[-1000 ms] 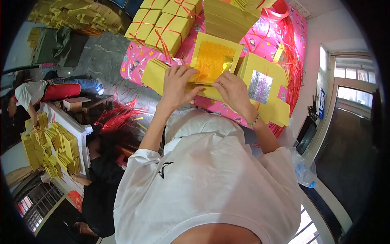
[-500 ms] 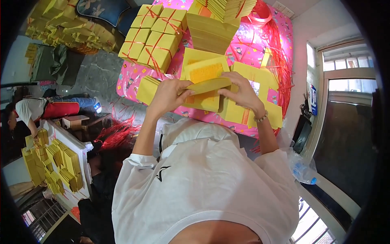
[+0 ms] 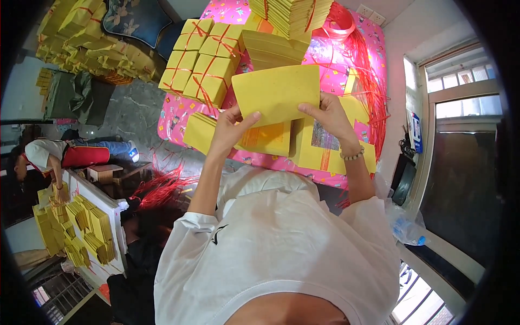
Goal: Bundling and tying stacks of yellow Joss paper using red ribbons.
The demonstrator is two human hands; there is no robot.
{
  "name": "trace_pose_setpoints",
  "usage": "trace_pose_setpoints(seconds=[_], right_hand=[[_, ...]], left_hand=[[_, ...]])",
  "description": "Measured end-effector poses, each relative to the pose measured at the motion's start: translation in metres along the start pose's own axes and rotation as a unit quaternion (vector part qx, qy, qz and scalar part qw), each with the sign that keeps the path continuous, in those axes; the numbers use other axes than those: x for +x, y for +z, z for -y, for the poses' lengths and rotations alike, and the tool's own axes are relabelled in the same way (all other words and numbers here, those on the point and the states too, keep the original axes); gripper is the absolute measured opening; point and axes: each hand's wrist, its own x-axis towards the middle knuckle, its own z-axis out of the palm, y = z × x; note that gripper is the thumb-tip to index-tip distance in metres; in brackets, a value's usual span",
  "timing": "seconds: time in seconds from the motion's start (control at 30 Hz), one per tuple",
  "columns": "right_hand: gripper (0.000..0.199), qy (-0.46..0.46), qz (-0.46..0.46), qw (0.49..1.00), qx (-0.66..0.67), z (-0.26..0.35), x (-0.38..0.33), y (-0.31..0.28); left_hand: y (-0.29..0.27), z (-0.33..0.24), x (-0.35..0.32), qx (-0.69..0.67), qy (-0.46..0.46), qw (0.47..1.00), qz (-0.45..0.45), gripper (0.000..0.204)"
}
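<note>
Fingers first: the left hand [image 3: 230,130] pinches the near-left corner of a yellow paper sheet [image 3: 277,93], thumb on top, and the right hand [image 3: 331,116] clamps the near-right edge, thumb laid across the face. Both are closed on that sheet, nothing slack.

And that is the change. Half a second back those hands were pressed down on a thick yellow block low over the surface; now one broad sheet is up and clear, held flat and facing the person, lifted off the stack below. It reads as a single sheet peeled away and raised, so I judge the work has moved from squaring the pile to handling one piece on its own.

Just under the sheet, nearer the person, lies a yellow paper stack [image 3: 266,138] with orange print on its face. To its left sits a second loose stack [image 3: 199,132], and to the right a folded yellow piece with a silvery panel [image 3: 325,138]. All rest on the pink patterned surface [image 3: 176,116].

Farther out, bundles tied with red string [image 3: 203,65] line the far left, a tall pile of sheets [image 3: 290,16] stands at the far edge, and loose red string [image 3: 365,70] trails down the right side.

Well apart at far left, another person [image 3: 49,157] bends over a white table [image 3: 105,206] stacked with more yellow paper.
</note>
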Motion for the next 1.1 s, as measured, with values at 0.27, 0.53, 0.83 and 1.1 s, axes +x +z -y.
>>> trace_pose_setpoints(seconds=[0.27,0.53,0.83,1.1], right_hand=[[0.03,0.009,-0.008,1.0,0.024,-0.001,-0.003,0.002],[0.031,0.066,0.031,0.997,-0.026,-0.009,-0.009,-0.007],[0.029,0.067,0.053,0.994,0.074,-0.007,-0.008,-0.003],[0.027,-0.006,-0.066,0.997,-0.04,-0.016,-0.01,0.001]], left_hand=[[0.021,-0.001,-0.002,-0.099,0.002,0.993,-0.065,0.024],[0.025,-0.01,-0.006,-0.085,0.059,0.991,-0.08,0.025],[0.028,-0.015,-0.008,-0.082,0.103,0.983,-0.128,0.022],[0.037,-0.009,-0.007,-0.077,0.155,0.969,-0.177,0.02]])
